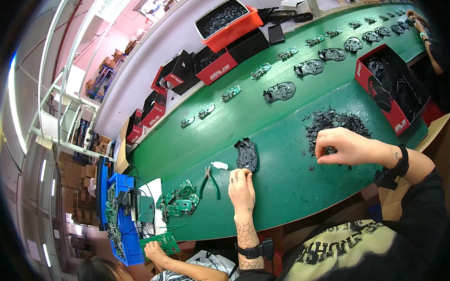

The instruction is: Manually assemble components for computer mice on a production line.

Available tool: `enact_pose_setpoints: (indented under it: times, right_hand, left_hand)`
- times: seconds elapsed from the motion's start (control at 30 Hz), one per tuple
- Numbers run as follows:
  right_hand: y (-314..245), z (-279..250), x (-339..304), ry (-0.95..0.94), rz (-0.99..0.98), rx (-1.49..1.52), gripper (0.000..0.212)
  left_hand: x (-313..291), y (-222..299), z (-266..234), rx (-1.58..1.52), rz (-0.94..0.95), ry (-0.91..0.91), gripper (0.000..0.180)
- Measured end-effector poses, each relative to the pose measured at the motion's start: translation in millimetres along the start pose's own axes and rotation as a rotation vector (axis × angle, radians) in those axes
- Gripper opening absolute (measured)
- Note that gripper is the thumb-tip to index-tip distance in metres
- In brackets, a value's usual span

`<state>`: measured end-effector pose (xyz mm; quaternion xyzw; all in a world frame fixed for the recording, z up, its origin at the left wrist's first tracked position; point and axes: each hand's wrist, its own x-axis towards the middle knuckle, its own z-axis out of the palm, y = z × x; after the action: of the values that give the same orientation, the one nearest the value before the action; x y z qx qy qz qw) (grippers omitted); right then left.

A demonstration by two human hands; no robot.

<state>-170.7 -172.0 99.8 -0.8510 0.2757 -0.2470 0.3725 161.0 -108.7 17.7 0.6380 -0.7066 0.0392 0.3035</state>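
Note:
My left hand [241, 189] is closed on the near end of a black mouse bottom shell [247, 155], which rests on the green table [277, 192]. My right hand [344, 145] hovers at the near edge of a heap of small black plastic pieces [335, 119]. Its thumb and fingers are pinched together; whatever they hold, if anything, is too small or hidden to make out. Left of the shell lie a small white bottle [219, 165] and cutting pliers [209, 182] with green handles.
Green circuit boards [182, 197] are piled at the left, near a co-worker's hand [155, 252] on a board panel [164, 242]. Boards and mouse shells [279, 92] line the belt [205, 135]. A red box [392, 92] of black parts stands right; blue bins [127, 231] stand left.

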Motion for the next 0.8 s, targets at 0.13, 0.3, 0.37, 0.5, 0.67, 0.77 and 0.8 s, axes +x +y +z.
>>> enact_pose_setpoints:
  times: [0.13, 0.3, 0.37, 0.5, 0.67, 0.77, 0.8]
  right_hand:
    - [1.8, 0.0, -1.5, 0.002, 0.003, -0.003, 0.013]
    - [-5.2, -0.6, 4.0, -0.010, 0.000, 0.007, 0.013]
    - [-5.9, 0.4, 5.2, -0.020, -0.008, 0.005, 0.013]
    - [-0.9, 2.4, 3.0, -0.011, -0.003, -0.008, 0.013]
    - [-8.4, 3.6, 4.6, -0.030, 0.021, -0.008, 0.014]
    - [-6.4, 5.7, 4.5, -0.044, 0.012, 0.010, 0.013]
    - [-4.9, 5.8, 3.2, -0.043, 0.022, 0.013, 0.013]
  left_hand:
    - [0.9, -0.8, 4.6, -0.021, -0.005, -0.007, 0.008]
    - [1.1, -5.5, -4.3, -0.080, -0.039, 0.014, 0.008]
    - [1.2, -8.7, -5.5, -0.087, -0.040, 0.010, 0.009]
    - [3.3, -11.6, 4.4, -0.100, -0.019, 0.003, 0.010]
    - [21.6, -10.2, -14.0, -0.217, -0.184, 0.103, 0.014]
    - [34.6, 6.1, -22.2, -0.205, -0.097, 0.093, 0.016]
    - [35.1, 14.7, -20.4, -0.290, -0.145, 0.050, 0.016]
